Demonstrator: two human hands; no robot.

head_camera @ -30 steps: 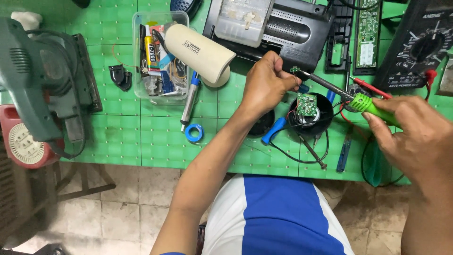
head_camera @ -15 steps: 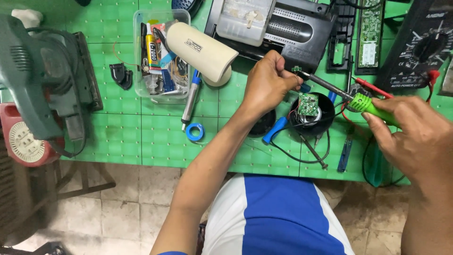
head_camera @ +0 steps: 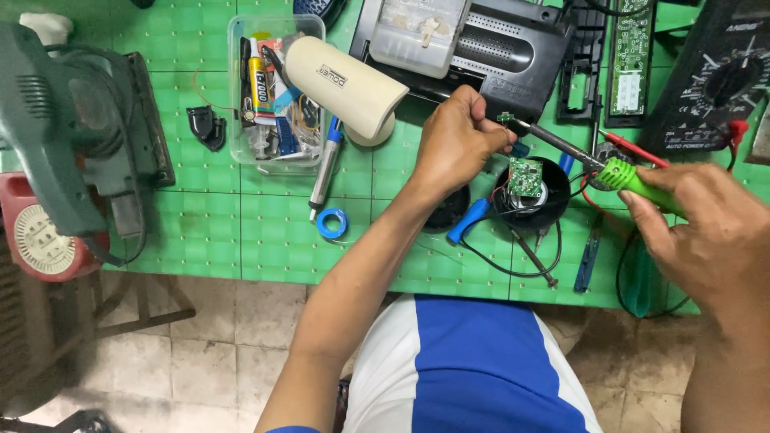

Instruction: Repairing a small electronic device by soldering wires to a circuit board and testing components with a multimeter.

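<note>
Both forearms are bare from elbow to wrist, with no watch, ring or glove showing on the left hand (head_camera: 457, 144) or the right hand (head_camera: 706, 232). At six o'clock sits a white garment (head_camera: 473, 369) with a broad blue panel down its middle. A sliver of blue sleeve edges the left arm at seven o'clock.

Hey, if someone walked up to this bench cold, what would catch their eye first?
Probably the green-handled soldering iron in the right hand, its tip meeting the left hand above a small green circuit board at centre right. Next, the cream cylinder lying across a clear plastic box up top.
</note>
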